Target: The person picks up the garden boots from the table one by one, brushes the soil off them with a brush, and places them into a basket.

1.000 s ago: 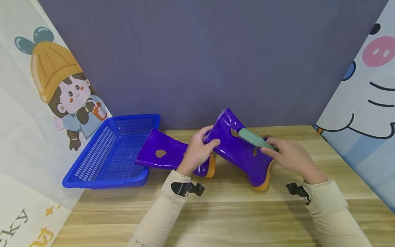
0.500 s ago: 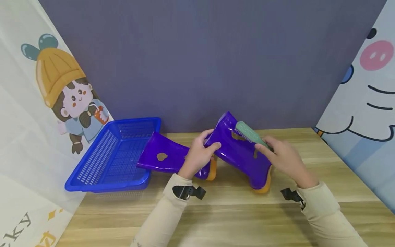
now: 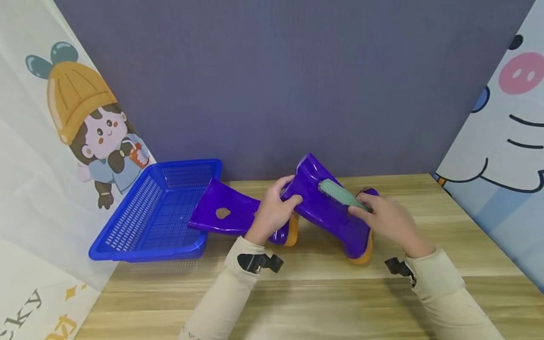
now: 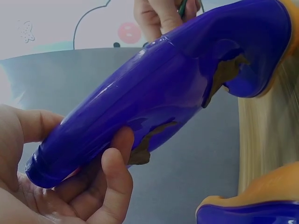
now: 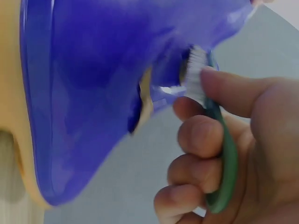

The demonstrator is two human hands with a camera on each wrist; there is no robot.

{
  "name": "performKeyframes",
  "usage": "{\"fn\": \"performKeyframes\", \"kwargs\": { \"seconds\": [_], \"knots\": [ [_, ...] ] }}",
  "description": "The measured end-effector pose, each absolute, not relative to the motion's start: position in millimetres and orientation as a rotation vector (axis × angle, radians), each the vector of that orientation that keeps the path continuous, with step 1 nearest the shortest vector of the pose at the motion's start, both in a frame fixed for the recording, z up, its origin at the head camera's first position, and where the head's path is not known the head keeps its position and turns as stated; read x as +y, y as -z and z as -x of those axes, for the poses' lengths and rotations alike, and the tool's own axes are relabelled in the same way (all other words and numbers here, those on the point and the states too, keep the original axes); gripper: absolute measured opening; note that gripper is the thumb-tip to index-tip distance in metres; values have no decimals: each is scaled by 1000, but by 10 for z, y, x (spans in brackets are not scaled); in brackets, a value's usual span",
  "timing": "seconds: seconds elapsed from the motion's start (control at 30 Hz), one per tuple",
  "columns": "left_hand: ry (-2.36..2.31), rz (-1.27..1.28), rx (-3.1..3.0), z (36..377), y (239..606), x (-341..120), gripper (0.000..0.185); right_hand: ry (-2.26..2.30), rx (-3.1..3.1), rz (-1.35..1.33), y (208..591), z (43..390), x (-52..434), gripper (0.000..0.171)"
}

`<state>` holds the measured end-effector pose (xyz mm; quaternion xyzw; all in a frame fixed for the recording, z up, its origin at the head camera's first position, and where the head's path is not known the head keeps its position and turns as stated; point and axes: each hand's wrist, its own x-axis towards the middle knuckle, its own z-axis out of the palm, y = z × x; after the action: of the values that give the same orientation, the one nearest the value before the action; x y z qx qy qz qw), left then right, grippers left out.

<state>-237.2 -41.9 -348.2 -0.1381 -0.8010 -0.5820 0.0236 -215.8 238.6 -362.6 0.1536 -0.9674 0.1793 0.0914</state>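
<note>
A purple rubber boot [image 3: 327, 212] with an orange sole leans on the wooden table [image 3: 306, 293], brown mud patches on its shaft [image 4: 154, 93]. My left hand [image 3: 274, 208] grips the top of the shaft, fingers curled round its rim [image 4: 100, 179]. My right hand [image 3: 388, 219] holds a green brush [image 3: 340, 194], and its white bristles [image 5: 194, 74] press against the boot [image 5: 98, 93]. A second purple boot [image 3: 231, 215] with a brown spot lies on its side to the left, its top resting on the basket's edge.
A blue plastic basket [image 3: 157, 212] sits at the table's left, against a cartoon-printed curtain. A purple backdrop stands behind the table. Another cartoon curtain hangs at the right.
The brush has slid up the boot's shaft toward its top, covering the mud patch that showed before. The left hand keeps its grip.
</note>
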Motion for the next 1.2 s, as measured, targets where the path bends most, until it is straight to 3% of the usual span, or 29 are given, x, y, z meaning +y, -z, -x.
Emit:
{"fn": "performKeyframes", "kwargs": {
  "seconds": [0.4, 0.8, 1.2],
  "knots": [
    [1849, 425, -2474, 2403, 3495, -439, 54, -512, -2973, -453, 3460, 2159, 2580, 37],
    [1835, 435, -2524, 2371, 3469, -412, 55, -716, -2675, -479, 3491, 2108, 2391, 28],
    [1811, 430, -2534, 2381, 3461, -426, 56, -566, -2785, -563, 3602, 2152, 2338, 31]
  ]
}}
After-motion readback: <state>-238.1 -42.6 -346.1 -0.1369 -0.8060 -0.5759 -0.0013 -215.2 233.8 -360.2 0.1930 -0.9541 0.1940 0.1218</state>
